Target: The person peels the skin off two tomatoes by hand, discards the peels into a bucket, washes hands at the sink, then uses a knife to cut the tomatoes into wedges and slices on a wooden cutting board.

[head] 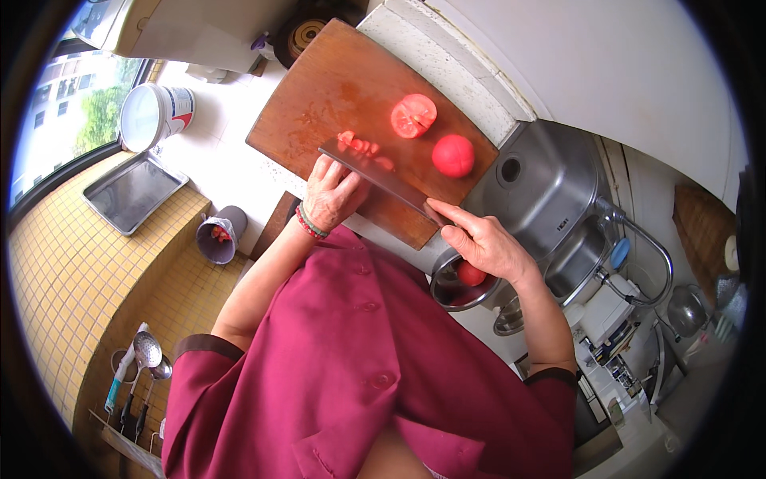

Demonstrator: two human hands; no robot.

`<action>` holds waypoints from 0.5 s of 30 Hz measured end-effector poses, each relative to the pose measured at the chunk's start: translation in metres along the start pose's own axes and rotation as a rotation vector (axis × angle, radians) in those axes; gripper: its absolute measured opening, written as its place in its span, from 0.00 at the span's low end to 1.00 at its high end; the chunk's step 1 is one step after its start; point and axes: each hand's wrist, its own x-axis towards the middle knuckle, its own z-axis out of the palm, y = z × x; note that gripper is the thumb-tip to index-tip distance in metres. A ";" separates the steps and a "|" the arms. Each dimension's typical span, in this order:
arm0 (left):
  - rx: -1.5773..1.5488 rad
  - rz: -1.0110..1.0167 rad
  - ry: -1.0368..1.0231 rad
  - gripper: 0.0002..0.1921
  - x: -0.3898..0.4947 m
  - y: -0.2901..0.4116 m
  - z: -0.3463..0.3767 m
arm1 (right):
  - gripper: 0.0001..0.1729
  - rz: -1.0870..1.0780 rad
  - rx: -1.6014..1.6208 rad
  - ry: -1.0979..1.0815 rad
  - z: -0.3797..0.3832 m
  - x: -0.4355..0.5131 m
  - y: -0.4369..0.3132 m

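Note:
My right hand [491, 242] grips the handle of a kitchen knife [389, 182], its index finger stretched along the blade's end. The long blade crosses the near half of a wooden cutting board [311, 102]. My left hand [332, 191], with beaded bracelets on the wrist, has its fingers bent close against the near side of the blade. What lies under those fingers is hidden. Small cut tomato pieces [359, 143] rest just beyond the blade. Farther right on the board are a tomato with a cut face up [413, 115] and a rounded, skinless-looking tomato [453, 155].
A metal bowl [443, 293] holding another tomato [471, 273] sits below my right hand. The steel sink [544, 161] and faucet [649, 239] are to the right. Leftward are a white bucket [143, 117], a metal tray [134, 191] and a small lined bin [230, 230] with red scraps.

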 end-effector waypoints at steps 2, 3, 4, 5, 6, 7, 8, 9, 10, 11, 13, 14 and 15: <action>-0.012 -0.020 -0.013 0.23 0.000 -0.001 0.000 | 0.32 0.012 -0.011 0.000 0.001 0.003 0.001; -0.007 -0.021 -0.012 0.24 0.000 -0.001 0.001 | 0.32 0.019 -0.017 0.008 0.004 0.008 0.002; 0.003 -0.020 -0.011 0.24 -0.001 -0.002 0.002 | 0.32 0.027 -0.022 0.016 0.009 0.013 0.004; -0.027 -0.013 0.014 0.24 0.000 -0.003 0.003 | 0.32 0.014 0.009 0.027 0.014 0.019 0.007; -0.053 -0.001 0.039 0.23 0.000 -0.004 0.004 | 0.32 -0.001 0.039 0.041 0.019 0.027 0.011; -0.074 0.009 0.059 0.23 0.001 -0.005 0.006 | 0.32 -0.018 0.067 0.055 0.023 0.032 0.016; -0.065 -0.002 0.055 0.23 0.000 -0.005 0.006 | 0.32 -0.060 0.062 0.080 0.027 0.036 0.020; -0.057 -0.013 0.037 0.22 -0.002 -0.004 0.004 | 0.33 -0.099 0.063 0.109 0.031 0.037 0.023; -0.057 -0.020 0.015 0.22 -0.003 -0.003 0.004 | 0.33 -0.131 0.063 0.145 0.033 0.036 0.026; -0.066 -0.021 0.020 0.22 -0.003 -0.002 0.006 | 0.33 -0.046 0.122 0.113 0.031 0.033 0.028; -0.074 -0.017 0.038 0.22 -0.006 -0.003 0.006 | 0.33 0.131 0.233 0.043 0.024 0.030 0.028; -0.070 -0.035 0.015 0.22 -0.007 -0.004 0.006 | 0.33 0.146 0.278 0.034 0.021 0.027 0.026; -0.063 -0.043 0.004 0.21 -0.009 -0.004 0.006 | 0.33 0.174 0.313 0.030 0.019 0.023 0.023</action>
